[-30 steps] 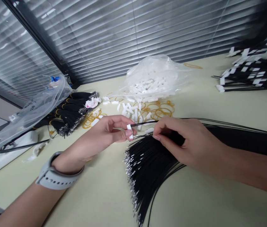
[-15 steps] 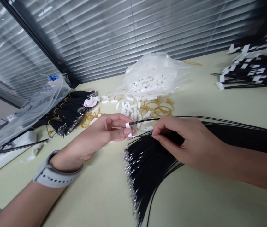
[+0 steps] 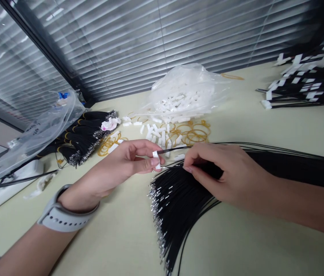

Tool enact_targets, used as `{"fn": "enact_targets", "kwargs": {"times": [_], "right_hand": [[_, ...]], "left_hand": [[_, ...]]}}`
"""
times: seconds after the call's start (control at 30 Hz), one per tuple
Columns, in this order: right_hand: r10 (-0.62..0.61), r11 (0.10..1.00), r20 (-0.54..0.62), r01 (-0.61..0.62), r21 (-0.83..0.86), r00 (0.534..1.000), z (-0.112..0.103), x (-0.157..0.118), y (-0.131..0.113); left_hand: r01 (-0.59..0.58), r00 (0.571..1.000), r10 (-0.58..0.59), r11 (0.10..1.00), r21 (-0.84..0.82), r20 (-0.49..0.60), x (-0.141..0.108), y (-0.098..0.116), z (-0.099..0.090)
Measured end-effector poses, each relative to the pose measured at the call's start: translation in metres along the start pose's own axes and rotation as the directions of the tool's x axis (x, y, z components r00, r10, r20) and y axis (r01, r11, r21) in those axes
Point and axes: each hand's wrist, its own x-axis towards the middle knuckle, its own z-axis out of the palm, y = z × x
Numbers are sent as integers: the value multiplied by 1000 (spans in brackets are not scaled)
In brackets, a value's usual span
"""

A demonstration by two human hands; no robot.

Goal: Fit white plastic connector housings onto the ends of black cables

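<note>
Between the thumb and fingers of my left hand (image 3: 135, 159) is a small white connector housing (image 3: 156, 159), held upright. Black wires (image 3: 175, 149) run from its upper end to the right, passing behind my right hand (image 3: 222, 168). The right thumb and forefinger are pinched on a thin wire, whose metal terminal (image 3: 166, 167) points left at the lower end of the housing. I cannot tell whether the terminal tip is inside it. Under and beside my right hand lies a fanned bundle of black wires (image 3: 185, 199) with silver terminals at their left ends.
Loose white housings (image 3: 157, 132) and yellow rubber bands (image 3: 195, 132) lie beyond my hands. Behind them sits a clear plastic bag of housings (image 3: 185, 92). Banded black wire bundles (image 3: 78, 134) are at left, and finished-looking wires with white housings (image 3: 308, 82) at far right. Window blinds rise behind.
Both hands stay almost in place, with the housing and the wire still in the fingers. My left wrist has dipped very slightly.
</note>
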Motion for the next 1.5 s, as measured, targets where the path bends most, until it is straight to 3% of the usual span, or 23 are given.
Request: {"fn": "enact_targets", "kwargs": {"times": [0.6, 0.8, 1.13, 1.37, 1.5], "right_hand": [[-55, 998, 72, 54, 20, 996, 1, 1, -2], [-58, 997, 109, 53, 50, 992, 0, 0, -2], [-59, 998, 181, 53, 37, 982, 2, 2, 1], [-38, 999, 54, 37, 11, 998, 3, 3, 2], [-22, 999, 94, 20, 30, 995, 3, 3, 3]], "left_hand": [[-10, 1000, 8, 988, 152, 13, -6, 5, 7], [-54, 999, 54, 992, 110, 0, -6, 2, 14], [-34, 999, 34, 998, 47, -1, -3, -1, 23], [-58, 998, 59, 998, 15, -21, -2, -3, 22], [-53, 998, 53, 999, -5, -27, -2, -2, 22]]}}
